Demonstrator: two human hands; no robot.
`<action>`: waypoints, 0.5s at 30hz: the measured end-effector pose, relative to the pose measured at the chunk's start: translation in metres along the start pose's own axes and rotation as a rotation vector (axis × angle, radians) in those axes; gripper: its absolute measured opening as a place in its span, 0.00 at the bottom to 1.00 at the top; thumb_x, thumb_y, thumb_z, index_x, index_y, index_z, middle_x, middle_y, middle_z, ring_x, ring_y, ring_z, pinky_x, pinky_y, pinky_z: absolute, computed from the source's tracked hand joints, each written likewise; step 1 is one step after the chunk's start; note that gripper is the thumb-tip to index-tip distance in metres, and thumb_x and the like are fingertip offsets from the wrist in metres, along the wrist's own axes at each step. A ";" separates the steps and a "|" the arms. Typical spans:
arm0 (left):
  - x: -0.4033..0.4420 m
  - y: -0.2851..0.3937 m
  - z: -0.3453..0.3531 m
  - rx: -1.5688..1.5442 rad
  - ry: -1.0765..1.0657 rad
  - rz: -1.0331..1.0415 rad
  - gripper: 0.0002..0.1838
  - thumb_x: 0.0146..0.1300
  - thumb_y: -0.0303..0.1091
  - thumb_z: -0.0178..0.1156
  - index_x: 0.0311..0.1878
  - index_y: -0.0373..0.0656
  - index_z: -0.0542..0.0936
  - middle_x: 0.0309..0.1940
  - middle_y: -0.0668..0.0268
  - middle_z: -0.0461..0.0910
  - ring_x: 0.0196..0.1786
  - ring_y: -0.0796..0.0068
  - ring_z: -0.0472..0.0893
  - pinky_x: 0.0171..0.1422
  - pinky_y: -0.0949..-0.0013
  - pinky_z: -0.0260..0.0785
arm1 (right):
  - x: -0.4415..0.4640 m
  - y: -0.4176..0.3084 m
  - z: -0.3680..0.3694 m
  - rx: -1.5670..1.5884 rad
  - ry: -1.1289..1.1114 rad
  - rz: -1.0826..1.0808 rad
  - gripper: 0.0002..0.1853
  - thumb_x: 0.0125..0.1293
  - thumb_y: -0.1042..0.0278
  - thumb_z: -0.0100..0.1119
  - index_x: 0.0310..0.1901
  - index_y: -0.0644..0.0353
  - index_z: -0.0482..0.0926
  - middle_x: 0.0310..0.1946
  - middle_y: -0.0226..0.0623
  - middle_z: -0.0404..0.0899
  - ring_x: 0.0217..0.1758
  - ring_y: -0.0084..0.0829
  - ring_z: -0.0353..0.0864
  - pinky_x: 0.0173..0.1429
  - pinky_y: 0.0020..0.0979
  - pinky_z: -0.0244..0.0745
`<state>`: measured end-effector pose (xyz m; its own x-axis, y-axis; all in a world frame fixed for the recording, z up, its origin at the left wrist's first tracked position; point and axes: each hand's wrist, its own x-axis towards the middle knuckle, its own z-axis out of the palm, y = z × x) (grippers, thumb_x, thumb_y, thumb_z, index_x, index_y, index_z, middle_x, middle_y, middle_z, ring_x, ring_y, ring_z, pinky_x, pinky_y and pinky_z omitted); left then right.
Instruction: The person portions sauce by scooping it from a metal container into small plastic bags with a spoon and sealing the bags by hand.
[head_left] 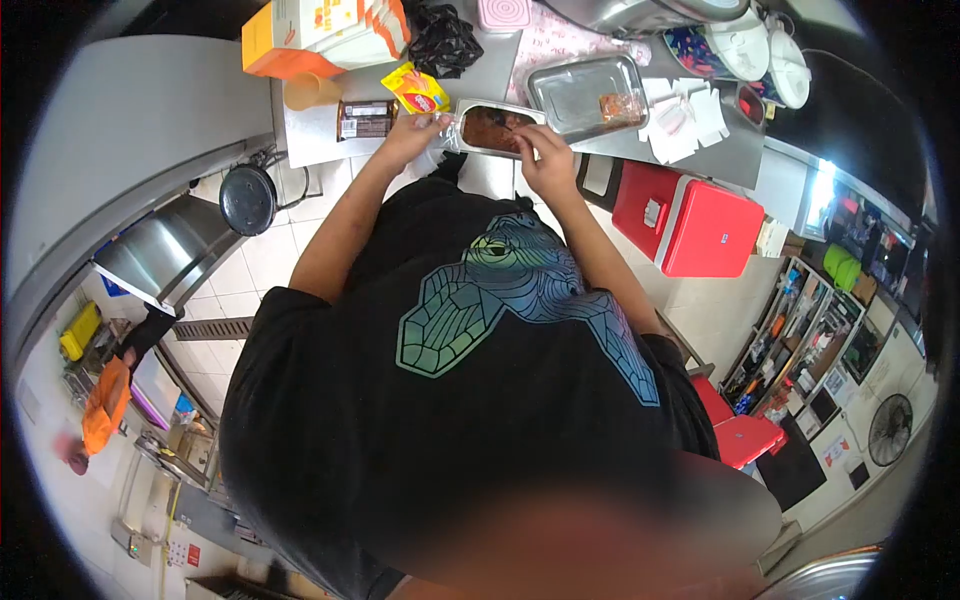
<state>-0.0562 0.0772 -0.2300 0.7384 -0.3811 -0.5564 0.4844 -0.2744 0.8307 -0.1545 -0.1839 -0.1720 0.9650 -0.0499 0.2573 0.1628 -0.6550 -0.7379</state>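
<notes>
A small rectangular metal pan (462,108) with a dark brown, sauce-like filling (485,128) sits at the table's near edge. My left hand (412,140) is closed at the pan's left end, its fingers gripping the rim, where some clear plastic (450,135) shows. Over the pan's right side, my right hand (545,158) has its fingers pinched together near the filling. What they hold is too small to make out. Just beyond my left hand lie a yellow and red packet (415,88) and a dark package with a printed label (366,120).
To the right stands a larger metal tray (570,95) holding a small orange-red packet (622,108), beside white papers (685,120). A beige cup (312,92), orange and white boxes (320,35) and a black plastic bag (445,42) stand left. A red cooler (690,220) is right; a person in orange (105,405) is far left.
</notes>
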 end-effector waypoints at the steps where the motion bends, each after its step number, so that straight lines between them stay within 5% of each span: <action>1: 0.000 0.001 -0.002 0.000 -0.008 -0.018 0.30 0.70 0.57 0.69 0.51 0.33 0.86 0.43 0.65 0.85 0.47 0.75 0.78 0.55 0.67 0.70 | -0.001 -0.002 0.004 0.023 -0.028 0.019 0.07 0.67 0.77 0.65 0.45 0.61 0.88 0.44 0.44 0.88 0.47 0.48 0.89 0.53 0.42 0.85; 5: 0.013 -0.017 -0.009 0.003 -0.074 -0.112 0.39 0.67 0.59 0.71 0.63 0.30 0.81 0.58 0.56 0.85 0.59 0.70 0.80 0.67 0.65 0.70 | -0.026 0.024 0.030 0.077 -0.252 0.025 0.09 0.63 0.81 0.65 0.45 0.61 0.87 0.45 0.43 0.88 0.47 0.48 0.88 0.52 0.41 0.85; 15: 0.009 -0.007 -0.007 0.095 -0.061 -0.142 0.38 0.66 0.61 0.71 0.58 0.29 0.84 0.52 0.58 0.86 0.54 0.71 0.80 0.62 0.65 0.72 | -0.030 0.015 -0.002 -0.151 -0.019 0.056 0.08 0.63 0.81 0.65 0.43 0.65 0.86 0.43 0.47 0.87 0.43 0.50 0.88 0.49 0.42 0.85</action>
<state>-0.0492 0.0822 -0.2405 0.6345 -0.3847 -0.6704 0.5331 -0.4103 0.7399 -0.1819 -0.1936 -0.1897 0.9757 -0.0758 0.2057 0.0777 -0.7577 -0.6480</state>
